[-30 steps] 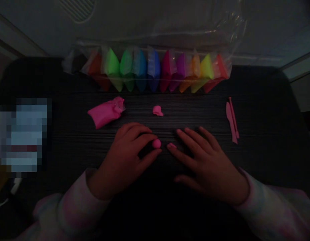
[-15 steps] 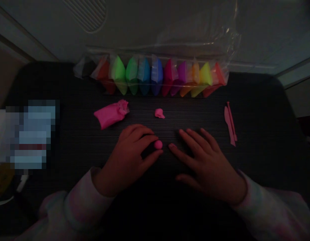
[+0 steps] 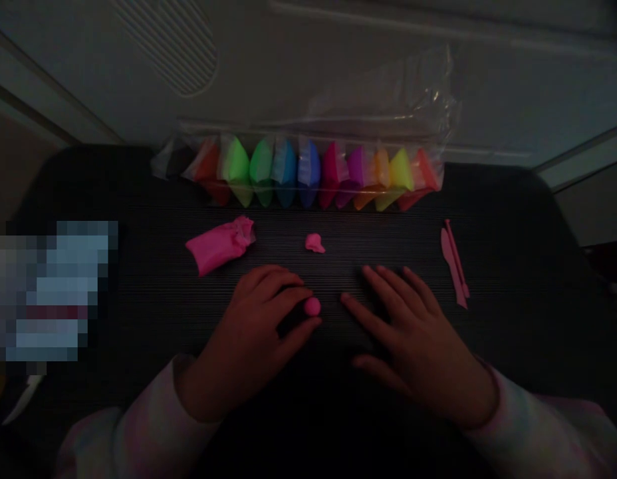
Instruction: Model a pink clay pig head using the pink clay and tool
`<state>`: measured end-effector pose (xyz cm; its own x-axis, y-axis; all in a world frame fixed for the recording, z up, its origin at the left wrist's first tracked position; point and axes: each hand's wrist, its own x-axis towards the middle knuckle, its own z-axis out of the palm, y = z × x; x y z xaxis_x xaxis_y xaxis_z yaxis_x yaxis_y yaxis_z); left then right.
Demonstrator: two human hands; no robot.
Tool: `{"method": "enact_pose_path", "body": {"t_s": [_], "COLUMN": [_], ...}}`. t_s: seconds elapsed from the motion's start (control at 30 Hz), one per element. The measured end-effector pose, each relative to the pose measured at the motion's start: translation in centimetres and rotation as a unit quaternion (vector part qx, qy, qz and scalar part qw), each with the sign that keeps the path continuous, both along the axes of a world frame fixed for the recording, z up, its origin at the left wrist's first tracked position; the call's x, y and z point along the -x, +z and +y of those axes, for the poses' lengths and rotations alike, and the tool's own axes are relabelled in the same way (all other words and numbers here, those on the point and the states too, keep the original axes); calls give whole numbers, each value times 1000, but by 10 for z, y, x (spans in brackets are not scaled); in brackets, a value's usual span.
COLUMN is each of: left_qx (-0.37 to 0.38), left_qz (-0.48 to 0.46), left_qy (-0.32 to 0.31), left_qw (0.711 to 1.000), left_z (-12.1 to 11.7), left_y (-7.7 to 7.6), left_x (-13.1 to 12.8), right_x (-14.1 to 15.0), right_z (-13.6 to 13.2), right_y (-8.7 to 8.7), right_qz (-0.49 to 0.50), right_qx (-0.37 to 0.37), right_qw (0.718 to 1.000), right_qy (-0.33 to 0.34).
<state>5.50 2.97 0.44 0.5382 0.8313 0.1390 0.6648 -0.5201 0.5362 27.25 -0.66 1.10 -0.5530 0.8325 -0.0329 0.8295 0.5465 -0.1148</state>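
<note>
Between the thumb and index finger of my left hand (image 3: pixel 258 332) is a small round ball of pink clay (image 3: pixel 312 307). Across from it my right hand (image 3: pixel 408 336) rests low over the dark table, its fingers spread and nothing in them. Just beyond the ball lies a small irregular lump of pink clay (image 3: pixel 314 243). An opened pink clay packet (image 3: pixel 221 246) with a crumpled end sits past my left hand. To the right of my right hand are a pink plastic knife (image 3: pixel 453 266) and a thin pink stick tool (image 3: pixel 457 258), side by side.
At the back of the dark table (image 3: pixel 153 319), a clear plastic bag (image 3: pixel 378 110) holds a row of several coloured clay packets (image 3: pixel 308 173). Behind it rises a pale wall panel (image 3: pixel 258 60). A blurred-out object (image 3: pixel 64 286) is at the left edge.
The camera view has tilted up a little, so everything appears lower in the picture. My left hand keeps the clay ball; the right hand has shifted only slightly.
</note>
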Motion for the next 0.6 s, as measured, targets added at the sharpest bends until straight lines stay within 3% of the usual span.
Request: {"method": "enact_pose_path", "body": {"t_s": [0.1,0.2,0.37,0.5,0.6], "left_qx": [0,0,14,31,40], "left_qz": [-6,-10,-18,-28,-46], "left_qy": [3,8,17,27,41], "left_qw": [1000,1000,1000,999,997], "left_z": [-1,-1,0,2,5], "left_y": [-1,-1,-1,4,8], "left_x": [0,0,-1,-2,-2], "right_x": [0,0,2,3,4], "right_z": [1,1,0,0,-1], "right_y": [-1,-1,-1,-1,-1], "right_qz": [-1,-7,8,8,7], "right_qx": [3,-11,-6,-33,-37], "right_qw": [1000,1000,1000,999,999], "right_qy": [20,-19,19,-17,15]}}
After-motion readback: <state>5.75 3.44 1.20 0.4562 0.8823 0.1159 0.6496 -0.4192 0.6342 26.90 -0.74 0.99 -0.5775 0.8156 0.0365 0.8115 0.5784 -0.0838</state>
